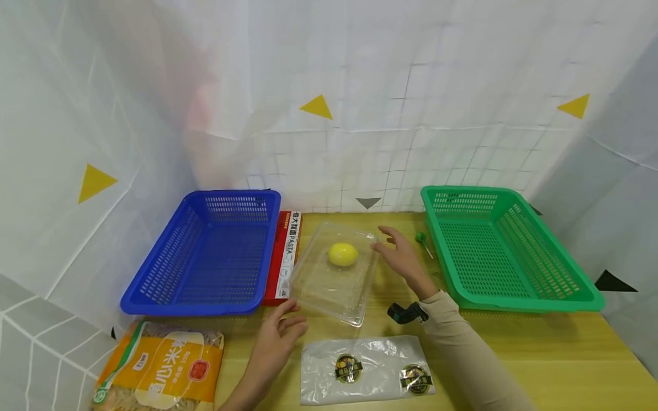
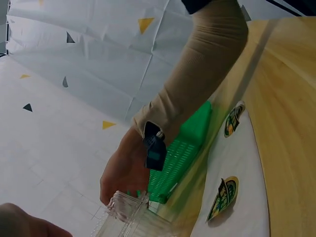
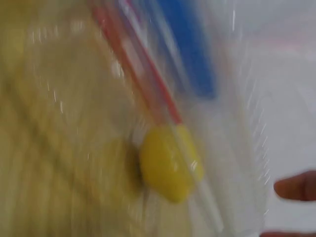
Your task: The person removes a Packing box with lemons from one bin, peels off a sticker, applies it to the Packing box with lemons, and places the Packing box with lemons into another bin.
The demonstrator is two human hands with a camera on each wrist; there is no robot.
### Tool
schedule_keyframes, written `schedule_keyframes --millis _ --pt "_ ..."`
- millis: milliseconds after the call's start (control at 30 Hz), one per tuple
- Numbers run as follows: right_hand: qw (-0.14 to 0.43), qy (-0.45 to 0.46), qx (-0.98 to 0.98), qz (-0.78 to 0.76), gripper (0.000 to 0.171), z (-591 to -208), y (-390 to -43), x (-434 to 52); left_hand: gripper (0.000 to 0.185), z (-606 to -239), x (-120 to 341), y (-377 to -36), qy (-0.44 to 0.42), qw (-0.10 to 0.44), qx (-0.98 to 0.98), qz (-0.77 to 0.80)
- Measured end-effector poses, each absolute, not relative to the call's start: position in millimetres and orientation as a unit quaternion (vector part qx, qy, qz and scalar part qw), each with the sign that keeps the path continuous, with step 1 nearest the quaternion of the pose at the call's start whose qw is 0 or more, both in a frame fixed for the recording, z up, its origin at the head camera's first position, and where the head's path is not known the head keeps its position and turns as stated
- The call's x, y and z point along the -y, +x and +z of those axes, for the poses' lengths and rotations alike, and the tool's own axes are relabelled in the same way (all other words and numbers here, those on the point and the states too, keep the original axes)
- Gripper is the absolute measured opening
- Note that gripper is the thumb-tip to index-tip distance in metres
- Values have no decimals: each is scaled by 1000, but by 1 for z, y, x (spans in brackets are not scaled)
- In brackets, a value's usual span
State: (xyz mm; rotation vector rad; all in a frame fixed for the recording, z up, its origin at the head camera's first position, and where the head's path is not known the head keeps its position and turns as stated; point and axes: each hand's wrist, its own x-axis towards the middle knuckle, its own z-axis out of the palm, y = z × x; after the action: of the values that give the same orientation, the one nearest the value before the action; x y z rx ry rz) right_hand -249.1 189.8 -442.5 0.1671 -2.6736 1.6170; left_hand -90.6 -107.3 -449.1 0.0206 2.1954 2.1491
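On the wooden table [image 1: 565, 354] in front of you, a blue basket [image 1: 205, 257] sits to the left and a green basket [image 1: 504, 245] to the right, well apart, with a clear plastic container [image 1: 334, 274] between them. A red pasta box [image 1: 285, 254] lies squeezed between the blue basket and the container, touching both or nearly so. A small green item [image 1: 422, 240] lies just beside the green basket's near-left wall, too small to identify. Nearer to you, a flat clear plastic bag with two round labels [image 1: 365, 368] lies in front of the container, and an orange noodle packet [image 1: 159, 365] lies at the table's left edge. Inside the container, toward its far end, rests a yellow lemon [image 1: 342, 254]; the right wrist view shows it through the clear plastic, blurred. Your right hand [image 1: 403, 257] is at the container's right side, fingers spread and only gently bent, fingertips at or just beside its far right edge; the left wrist view shows that hand close against a container corner, but whether it actually touches cannot be told. Your left hand [image 1: 275, 339] hovers near the container's near-left corner, fingers loosely extended and parted, holding nothing, with the fingertips just short of the rim. Nothing lies between either hand and the container.
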Motion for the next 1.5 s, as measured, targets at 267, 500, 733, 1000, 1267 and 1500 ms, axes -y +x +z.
schedule_keyframes --millis 267,500,733,1000,1267,1500 --pt "-6 81 859 506 55 -452 -253 -198 60 -455 107 -106 30 -13 -726 687" --pt "22 51 869 492 67 -456 -227 -204 61 -455 108 -122 34 -18 -732 680" --pt "30 38 886 462 66 -456 -207 -207 62 -459 107 -139 46 -3 -730 682" --pt "25 5 886 464 61 -455 -190 -207 60 -464 108 -152 26 -3 -731 682" --pt "34 -6 892 451 59 -453 -175 -209 59 -467 110 -158 35 20 -722 691" --pt "10 1 891 454 63 -452 -166 -212 65 -474 114 -157 54 28 -724 687"
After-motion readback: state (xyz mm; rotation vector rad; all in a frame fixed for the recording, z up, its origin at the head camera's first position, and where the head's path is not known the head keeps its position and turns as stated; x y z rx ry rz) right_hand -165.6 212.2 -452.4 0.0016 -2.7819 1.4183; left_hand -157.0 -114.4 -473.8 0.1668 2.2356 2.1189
